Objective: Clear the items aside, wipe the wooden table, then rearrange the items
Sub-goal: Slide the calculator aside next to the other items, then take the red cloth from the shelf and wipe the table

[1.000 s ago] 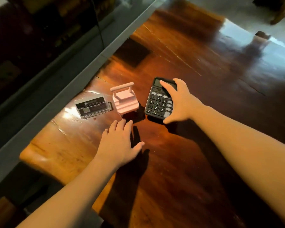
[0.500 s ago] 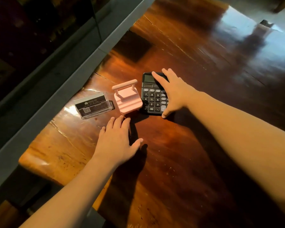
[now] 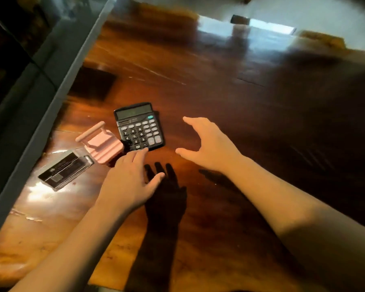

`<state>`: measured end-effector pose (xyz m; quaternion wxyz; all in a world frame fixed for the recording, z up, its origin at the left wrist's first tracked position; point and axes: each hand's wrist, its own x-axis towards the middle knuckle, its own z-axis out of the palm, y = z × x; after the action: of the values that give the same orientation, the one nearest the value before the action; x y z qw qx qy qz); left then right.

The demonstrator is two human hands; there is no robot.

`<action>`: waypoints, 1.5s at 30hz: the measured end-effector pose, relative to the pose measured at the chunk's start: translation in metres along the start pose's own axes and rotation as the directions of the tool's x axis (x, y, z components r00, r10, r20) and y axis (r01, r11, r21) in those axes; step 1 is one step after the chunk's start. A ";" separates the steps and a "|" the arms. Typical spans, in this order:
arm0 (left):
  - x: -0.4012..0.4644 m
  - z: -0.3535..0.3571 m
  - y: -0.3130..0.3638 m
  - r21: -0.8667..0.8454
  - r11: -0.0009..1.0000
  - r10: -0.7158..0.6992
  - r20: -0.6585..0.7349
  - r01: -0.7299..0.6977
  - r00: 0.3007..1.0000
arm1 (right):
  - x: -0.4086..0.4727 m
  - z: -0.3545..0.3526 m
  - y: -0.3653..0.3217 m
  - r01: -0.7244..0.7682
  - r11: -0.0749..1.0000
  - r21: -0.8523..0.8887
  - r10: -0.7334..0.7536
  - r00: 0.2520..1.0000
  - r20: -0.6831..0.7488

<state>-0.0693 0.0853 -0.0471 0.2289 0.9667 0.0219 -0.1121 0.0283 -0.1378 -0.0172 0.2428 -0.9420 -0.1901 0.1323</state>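
A black calculator [image 3: 138, 126] lies flat on the glossy wooden table [image 3: 230, 98], keys up. A pink phone stand [image 3: 101, 143] sits just left of it, touching or nearly touching its lower left corner. Further left lies a clear card case [image 3: 64, 170] with dark cards inside. My left hand [image 3: 129, 180] hovers flat, palm down, with its fingertips at the calculator's near edge and beside the stand. My right hand [image 3: 207, 144] is open to the right of the calculator, fingers spread, holding nothing.
A grey ledge [image 3: 51, 89] with dark glass beyond it runs along the table's left side. The table's near left edge [image 3: 13, 268] is rounded. Bright reflections cover the far end of the wood. The view is blurred by motion.
My right hand has let go of the calculator and drawn back to the right. The calculator now lies close to the pink stand. My left hand has moved forward to the calculator's near edge.
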 end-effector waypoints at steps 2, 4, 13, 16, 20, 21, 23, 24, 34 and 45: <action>0.002 -0.003 0.021 0.007 0.998 0.066 0.013 -0.066 0.998 | -0.040 -0.013 0.013 -0.061 0.997 0.047 0.063 0.997 -0.046; 0.003 -0.003 0.050 0.030 0.990 0.139 0.042 -0.141 0.989 | -0.084 -0.028 0.028 -0.126 0.989 0.078 0.133 0.987 -0.093; -0.023 0.034 0.230 0.038 0.895 0.419 0.272 -0.445 0.866 | -0.307 -0.092 0.114 -0.414 0.892 0.183 0.452 0.827 -0.335; -0.048 0.060 0.301 0.015 0.849 0.494 0.331 -0.529 0.804 | -0.391 -0.107 0.139 -0.522 0.824 0.222 0.565 0.724 -0.395; -0.091 0.102 0.388 -0.030 0.768 0.598 0.390 -0.640 0.700 | -0.499 -0.114 0.160 -0.606 0.739 0.294 0.666 0.587 -0.460; -0.103 0.113 0.407 -0.045 0.742 0.627 0.402 -0.669 0.668 | -0.526 -0.113 0.163 -0.621 0.715 0.320 0.689 0.552 -0.469; -0.130 0.136 0.443 -0.072 0.681 0.685 0.413 -0.729 0.600 | -0.576 -0.111 0.168 -0.652 0.670 0.355 0.729 0.488 -0.480; -0.140 0.144 0.454 -0.092 0.654 0.713 0.408 -0.751 0.571 | -0.593 -0.110 0.170 -0.664 0.654 0.362 0.740 0.465 -0.485; -0.289 0.265 0.572 -0.133 0.287 0.834 0.523 -0.949 0.179 | -0.780 -0.045 0.203 -0.766 0.318 0.559 0.919 0.104 -0.379; -0.333 0.333 0.604 0.007 0.423 0.684 0.653 -0.906 0.324 | -0.793 0.003 0.223 -0.769 0.126 0.626 0.988 0.044 -0.145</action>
<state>-0.4058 -0.6010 0.0031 0.0602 0.7866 -0.5566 -0.2604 -0.6156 -0.6521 -0.0084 0.3224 -0.7654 0.5567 0.0176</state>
